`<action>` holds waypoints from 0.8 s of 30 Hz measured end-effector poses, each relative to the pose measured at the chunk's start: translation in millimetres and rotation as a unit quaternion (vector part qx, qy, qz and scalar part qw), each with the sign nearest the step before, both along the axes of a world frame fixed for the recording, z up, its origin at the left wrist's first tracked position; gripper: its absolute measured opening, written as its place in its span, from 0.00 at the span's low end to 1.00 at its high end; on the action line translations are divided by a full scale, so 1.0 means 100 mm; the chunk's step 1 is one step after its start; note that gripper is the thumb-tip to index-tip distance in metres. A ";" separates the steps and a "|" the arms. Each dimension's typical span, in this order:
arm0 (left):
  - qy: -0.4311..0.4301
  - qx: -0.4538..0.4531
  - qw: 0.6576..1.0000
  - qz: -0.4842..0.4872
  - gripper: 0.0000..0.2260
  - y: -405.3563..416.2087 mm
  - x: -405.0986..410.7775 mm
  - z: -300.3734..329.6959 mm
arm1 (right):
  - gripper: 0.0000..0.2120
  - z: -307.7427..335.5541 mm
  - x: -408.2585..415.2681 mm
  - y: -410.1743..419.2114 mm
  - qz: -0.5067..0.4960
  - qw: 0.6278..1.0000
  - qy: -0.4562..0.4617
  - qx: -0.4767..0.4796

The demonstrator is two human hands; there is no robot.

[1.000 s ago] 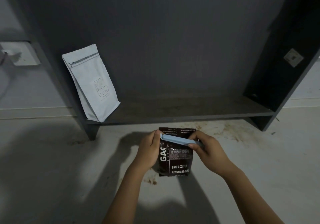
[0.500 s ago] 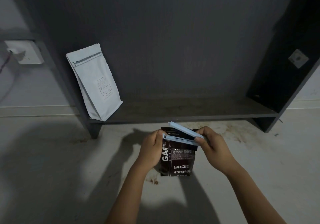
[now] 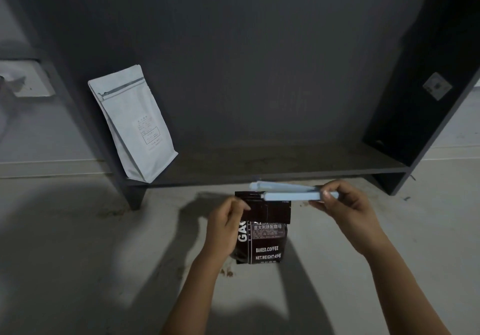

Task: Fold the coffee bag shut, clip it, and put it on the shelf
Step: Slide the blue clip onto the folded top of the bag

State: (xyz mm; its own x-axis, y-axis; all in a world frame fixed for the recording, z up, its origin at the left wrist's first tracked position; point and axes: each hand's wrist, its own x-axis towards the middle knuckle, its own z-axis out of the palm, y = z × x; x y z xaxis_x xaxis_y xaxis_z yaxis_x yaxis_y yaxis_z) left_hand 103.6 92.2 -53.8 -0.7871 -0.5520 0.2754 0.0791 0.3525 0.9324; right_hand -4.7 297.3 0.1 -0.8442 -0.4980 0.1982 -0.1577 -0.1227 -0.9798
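A dark brown coffee bag [image 3: 265, 241] with white lettering stands upright on the pale floor, its top flap unfolded and sticking up. My left hand [image 3: 226, 223] grips the bag's left side near the top. My right hand [image 3: 345, 205] pinches one end of a long pale blue sealing clip [image 3: 288, 192], whose two arms are spread apart. The clip hovers at the bag's upper right edge, mostly off to the right of it. The dark shelf [image 3: 272, 171] runs just behind the bag.
A white coffee pouch [image 3: 135, 124] leans at the left end of the shelf board. Dark side panels [image 3: 415, 101] frame the shelf. A wall socket [image 3: 28, 83] is at far left. Coffee grounds stain the floor [image 3: 228, 272] near the bag.
The clip was shut across the folded top of the bag. It has opened and slid off to the right in my right hand, and the bag's top has sprung up unfolded.
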 end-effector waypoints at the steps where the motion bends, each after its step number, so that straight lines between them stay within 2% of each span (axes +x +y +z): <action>1: 0.000 0.008 1.000 -0.001 0.10 0.00 -0.01 -0.03 | 0.04 -0.02 -0.03 0.04 -0.025 1.000 0.012 0.004; 3: -0.012 0.025 1.000 0.007 0.07 0.03 -0.04 -0.09 | 0.04 -0.10 -0.09 0.10 -0.058 0.997 0.030 0.029; 8: 0.000 0.049 0.995 0.091 0.21 0.05 -0.09 -0.14 | 0.04 -0.36 -0.13 0.16 -0.053 0.998 0.001 0.021; 13: -0.003 0.114 0.992 0.056 0.21 -0.02 -0.11 -0.22 | 0.08 -0.55 -0.14 0.16 -0.026 0.999 -0.028 0.011; 16: -0.004 0.132 0.990 0.041 0.20 -0.03 -0.12 -0.22 | 0.05 -0.58 -0.14 0.16 -0.033 0.999 -0.026 0.008; 20: -0.002 0.157 0.987 0.043 0.19 -0.02 -0.13 -0.21 | 0.12 -0.57 -0.14 0.11 -0.048 0.999 -0.006 0.008; 24: 0.002 0.175 0.984 0.035 0.19 -0.01 -0.13 -0.19 | 0.09 -0.59 -0.16 0.07 -0.048 0.999 0.001 0.009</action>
State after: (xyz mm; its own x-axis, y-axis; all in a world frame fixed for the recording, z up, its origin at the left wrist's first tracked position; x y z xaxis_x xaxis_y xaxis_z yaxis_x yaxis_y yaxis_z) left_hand 90.5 91.1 -73.0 -0.7428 -0.6667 0.0614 0.0690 0.0150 0.9975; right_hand -21.1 304.1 -58.7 -0.8879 -0.4183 0.1914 -0.1697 -0.0889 -0.9815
